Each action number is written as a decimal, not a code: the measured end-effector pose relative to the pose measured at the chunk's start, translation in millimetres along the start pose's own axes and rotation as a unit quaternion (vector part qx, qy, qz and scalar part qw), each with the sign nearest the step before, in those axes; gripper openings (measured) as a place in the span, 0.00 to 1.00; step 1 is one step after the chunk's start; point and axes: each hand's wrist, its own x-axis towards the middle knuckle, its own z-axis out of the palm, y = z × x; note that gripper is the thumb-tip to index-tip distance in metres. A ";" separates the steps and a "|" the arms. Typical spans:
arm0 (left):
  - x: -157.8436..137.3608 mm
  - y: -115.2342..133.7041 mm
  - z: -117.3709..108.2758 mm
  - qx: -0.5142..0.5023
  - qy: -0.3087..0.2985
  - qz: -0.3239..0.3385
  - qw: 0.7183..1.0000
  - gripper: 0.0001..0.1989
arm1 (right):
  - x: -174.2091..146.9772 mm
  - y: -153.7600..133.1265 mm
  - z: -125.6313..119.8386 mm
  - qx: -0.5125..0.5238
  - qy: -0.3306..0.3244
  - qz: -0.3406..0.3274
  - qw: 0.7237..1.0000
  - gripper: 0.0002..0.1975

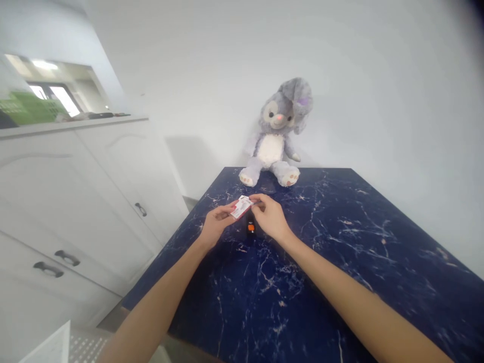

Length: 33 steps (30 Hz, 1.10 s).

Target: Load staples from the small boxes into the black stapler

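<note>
A small flat white-and-red box (242, 206) is held above the table, its printed side facing up. My left hand (216, 222) grips its left end between thumb and fingers. At the opposite end, my right hand (269, 216) is closed with its fingertips pinching the box's edge; the exact contact there is partly hidden. Just below the box, a small black object with an orange patch (251, 228) lies on the dark blue marbled table (272, 302), between my two hands.
A grey plush rabbit (271, 148) sits at the table's far edge against the white wall. White cabinets (75, 191) with dark handles stand on the left, a green item (34, 108) on top. A white perforated surface (85, 348) shows at the lower left.
</note>
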 end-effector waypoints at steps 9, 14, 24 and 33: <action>0.8 2.0 -7.2 0.072 -0.123 -0.003 0.990 0.31 | -4.0 -4.0 -0.1 0.067 -0.092 0.015 0.993 0.20; -1.8 0.1 -5.8 0.110 -0.123 0.004 0.986 0.43 | -0.8 7.1 2.4 0.134 -0.101 0.073 0.983 0.13; -2.2 -0.9 -3.8 0.122 -0.160 -0.058 0.978 0.42 | 6.9 9.4 -6.5 0.330 -0.109 0.255 0.902 0.09; -1.6 -4.8 -1.8 0.156 -0.116 -0.069 0.979 0.40 | 8.6 14.0 -6.4 0.275 -0.068 0.200 0.938 0.16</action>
